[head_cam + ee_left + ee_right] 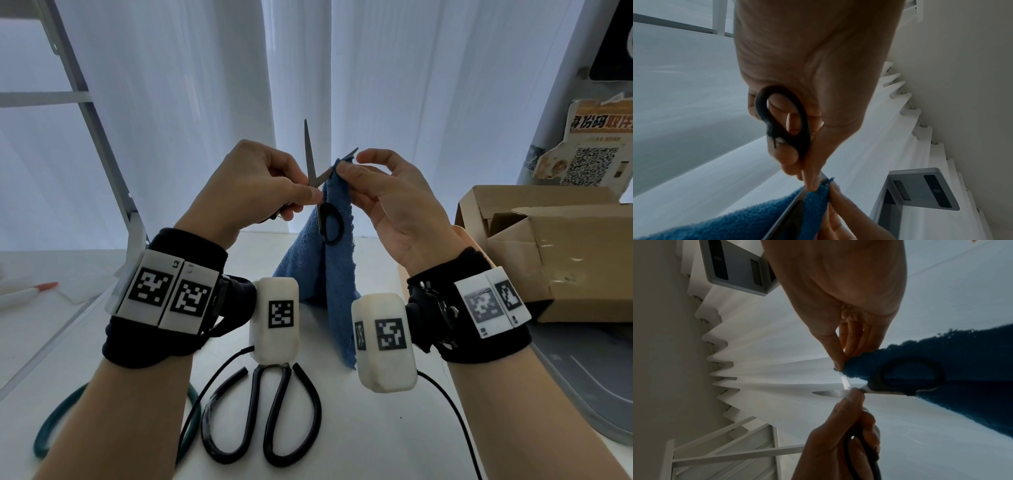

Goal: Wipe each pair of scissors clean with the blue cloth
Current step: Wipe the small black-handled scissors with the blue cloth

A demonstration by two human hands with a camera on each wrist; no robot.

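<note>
My left hand (306, 195) grips a small pair of black-handled scissors (311, 161) near the pivot, held up above the table with the blades spread. One blade points straight up. My right hand (346, 171) pinches the blue cloth (329, 274) around the other blade, near its tip; the cloth hangs down to the table. In the left wrist view one handle loop (803, 129) lies against my left palm. The right wrist view shows the bare blade (828, 393) and the cloth (962, 353) behind the free handle loop. A larger black-handled pair (274, 411) lies on the table below my wrists.
An open cardboard box (548, 246) stands at the right, with a grey tray (582, 394) in front of it. A teal loop (51, 431) and a black cable (459, 421) lie near the front edge. A red-tipped pen (30, 291) lies far left. White curtains hang behind.
</note>
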